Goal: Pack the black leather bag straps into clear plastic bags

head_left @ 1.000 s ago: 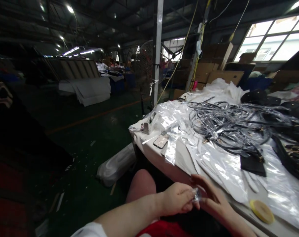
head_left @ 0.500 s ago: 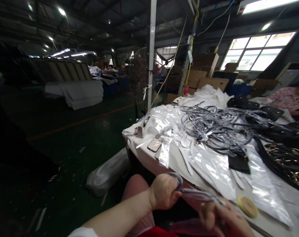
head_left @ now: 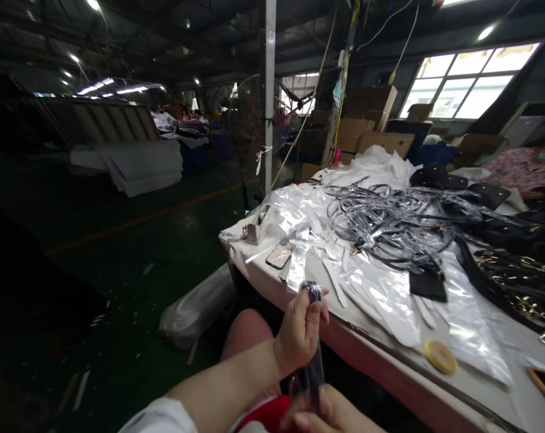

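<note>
In front of my lap, my left hand (head_left: 299, 334) is closed around a dark strap (head_left: 315, 367) wrapped in clear plastic. The strap's bent top pokes out above my thumb, and its lower part hangs straight down. Lower, at the bottom edge of the view, my right hand (head_left: 333, 412) grips that hanging part; its fingers are smeared by motion. On the table beyond lies a heap of similar dark straps in clear film (head_left: 384, 222). Flat clear plastic sleeves (head_left: 380, 300) spread across the near side of the table.
A white-covered table (head_left: 265, 273) curves ahead and to my right. On it are a phone (head_left: 279, 255), a tape roll (head_left: 440, 356) and black straps with gold clasps (head_left: 524, 288). A plastic-wrapped roll (head_left: 195, 310) lies on the floor. A person (head_left: 515, 171) sits at far right.
My left hand has risen and turned upright. My right hand has moved left and down beneath it, so the strap now runs vertically instead of sideways. The view has shifted slightly.
</note>
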### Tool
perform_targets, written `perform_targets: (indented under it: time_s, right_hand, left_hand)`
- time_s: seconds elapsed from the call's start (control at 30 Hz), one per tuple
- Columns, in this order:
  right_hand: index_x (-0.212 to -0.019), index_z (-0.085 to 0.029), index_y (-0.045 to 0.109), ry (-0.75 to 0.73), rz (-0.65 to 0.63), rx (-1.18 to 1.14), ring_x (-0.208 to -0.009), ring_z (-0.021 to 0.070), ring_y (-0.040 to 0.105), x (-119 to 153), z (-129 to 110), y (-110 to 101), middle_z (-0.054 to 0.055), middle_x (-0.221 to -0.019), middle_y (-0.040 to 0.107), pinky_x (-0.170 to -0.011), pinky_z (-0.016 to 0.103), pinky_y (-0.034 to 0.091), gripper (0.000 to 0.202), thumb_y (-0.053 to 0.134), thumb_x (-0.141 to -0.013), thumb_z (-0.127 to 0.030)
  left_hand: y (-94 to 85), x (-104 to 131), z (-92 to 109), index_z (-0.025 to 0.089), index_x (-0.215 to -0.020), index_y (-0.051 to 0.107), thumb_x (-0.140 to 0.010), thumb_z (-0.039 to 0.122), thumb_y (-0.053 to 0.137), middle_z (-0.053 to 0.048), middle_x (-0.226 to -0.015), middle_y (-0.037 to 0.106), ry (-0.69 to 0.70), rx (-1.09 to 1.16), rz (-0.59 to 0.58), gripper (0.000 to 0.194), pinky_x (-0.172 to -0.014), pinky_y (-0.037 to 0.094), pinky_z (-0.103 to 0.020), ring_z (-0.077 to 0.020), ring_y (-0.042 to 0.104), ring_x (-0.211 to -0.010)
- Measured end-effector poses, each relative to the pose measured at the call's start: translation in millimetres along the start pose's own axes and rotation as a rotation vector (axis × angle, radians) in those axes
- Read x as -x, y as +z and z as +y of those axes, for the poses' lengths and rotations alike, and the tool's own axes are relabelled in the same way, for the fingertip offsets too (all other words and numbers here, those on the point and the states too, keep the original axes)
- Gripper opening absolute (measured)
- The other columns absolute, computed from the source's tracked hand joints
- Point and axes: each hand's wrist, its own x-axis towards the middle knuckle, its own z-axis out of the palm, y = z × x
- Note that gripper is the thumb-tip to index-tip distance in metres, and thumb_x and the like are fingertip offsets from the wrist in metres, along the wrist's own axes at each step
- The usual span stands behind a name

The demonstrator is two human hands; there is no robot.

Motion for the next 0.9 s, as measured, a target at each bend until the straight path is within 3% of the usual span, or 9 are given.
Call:
perform_targets:
  time_s: [0.1, 0.2, 0.3, 0.37, 0.43, 0.5, 0.7, 0.8, 0.9]
  right_hand:
    - [-0.085, -0.015, 0.075, -0.008, 0.151, -0.061, -0.058, 0.0138, 0.054, 28.0, -15.5, -32.1, 0.003, -0.066, 0.063, -0.055, 0.024, 0.043, 0.049, 0.054, -0.090, -0.060]
    - [-0.078, -0.015, 0.071, 0.067, 0.463, 0.044, -0.046, 0.0141, 0.050, 41.6, -14.4, -76.8, 0.000, -0.052, 0.056, -0.045, 0.025, 0.040, 0.049, 0.057, -0.087, -0.061]
    - [-0.104, -0.018, 0.070, -0.024, 0.670, 0.289, -0.091, 0.0269, 0.066, 35.8, -1.8, -94.9, 0.010, -0.098, 0.072, -0.082, 0.036, 0.053, 0.038, 0.070, -0.081, -0.047]
    - [-0.126, -0.020, 0.061, -0.103, 0.622, 0.346, -0.118, 0.0308, 0.057, 27.7, 7.0, -87.5, 0.012, -0.127, 0.063, -0.104, 0.043, 0.042, 0.050, 0.069, -0.082, -0.040]
    - [-0.126, -0.019, 0.060, -0.112, 0.499, 0.317, -0.115, 0.0295, 0.058, 20.5, 14.1, -72.9, 0.013, -0.125, 0.064, -0.105, 0.044, 0.041, 0.043, 0.062, -0.087, -0.038]
    - [-0.114, -0.018, 0.065, -0.076, 0.409, 0.243, -0.101, 0.0265, 0.062, 15.5, 18.6, -59.5, 0.011, -0.111, 0.069, -0.097, 0.042, 0.047, 0.032, 0.054, -0.093, -0.039]
    - [-0.111, -0.019, 0.071, 0.005, 0.101, 0.070, -0.092, 0.0243, 0.063, 3.8, 12.5, -25.2, 0.007, -0.099, 0.071, -0.088, 0.036, 0.050, 0.039, 0.051, -0.096, -0.048]
    - [-0.105, -0.019, 0.076, 0.008, 0.049, 0.088, -0.081, 0.0211, 0.062, 3.1, 4.2, -8.7, 0.006, -0.087, 0.071, -0.080, 0.033, 0.050, 0.045, 0.044, -0.098, -0.050]
    - [-0.098, -0.017, 0.077, 0.006, 0.101, -0.052, -0.063, 0.0160, 0.058, 16.3, -1.5, -15.9, 0.004, -0.072, 0.067, -0.062, 0.027, 0.048, 0.044, 0.052, -0.095, -0.052]
  left_hand:
    - [-14.9, 4.0, -16.8, 0.014, -0.090, 0.067, -0.094, 0.064, 0.033, -0.014, -0.078, 0.062, 0.227, -0.345, -0.207, 0.060, -0.083, 0.045, -0.039, -0.0258, 0.059, -0.081]
    - [-13.8, 16.3, -23.9, 0.017, -0.073, 0.063, -0.095, 0.060, 0.035, -0.010, -0.070, 0.059, 0.195, -0.426, -0.490, 0.056, -0.070, 0.044, -0.032, -0.0212, 0.057, -0.069]
    - [0.3, 25.8, -20.5, 0.017, -0.069, 0.060, -0.097, 0.062, 0.028, -0.003, -0.057, 0.052, -0.143, -0.200, -0.576, 0.062, -0.057, 0.038, -0.025, -0.0140, 0.050, -0.054]
    - [9.4, 26.4, -16.3, 0.016, -0.070, 0.060, -0.094, 0.071, 0.024, 0.003, -0.046, 0.041, -0.449, 0.078, -0.586, 0.070, -0.046, 0.031, -0.023, -0.0107, 0.039, -0.041]
    - [14.3, 22.9, -10.3, 0.014, -0.070, 0.059, -0.088, 0.078, 0.029, 0.007, -0.039, 0.034, -0.643, 0.313, -0.565, 0.073, -0.040, 0.024, -0.023, -0.0086, 0.030, -0.033]
    - [14.6, 16.4, -1.2, 0.013, -0.071, 0.060, -0.085, 0.079, 0.039, 0.007, -0.038, 0.034, -0.703, 0.478, -0.493, 0.071, -0.038, 0.023, -0.022, -0.0074, 0.029, -0.032]
    - [12.5, -10.8, 26.9, 0.010, -0.087, 0.062, -0.090, 0.068, 0.046, 0.006, -0.051, 0.038, -0.577, 0.795, -0.147, 0.061, -0.048, 0.035, -0.022, -0.0075, 0.038, -0.043]
    - [13.6, -20.3, 14.8, 0.012, -0.106, 0.059, -0.095, 0.061, 0.042, 0.001, -0.066, 0.051, -0.301, 0.565, 0.115, 0.053, -0.064, 0.044, -0.026, -0.0129, 0.052, -0.060]
    - [8.7, -16.6, -11.5, 0.014, -0.112, 0.060, -0.096, 0.054, 0.042, -0.008, -0.082, 0.061, -0.025, 0.039, 0.105, 0.046, -0.087, 0.044, -0.035, -0.0214, 0.058, -0.082]
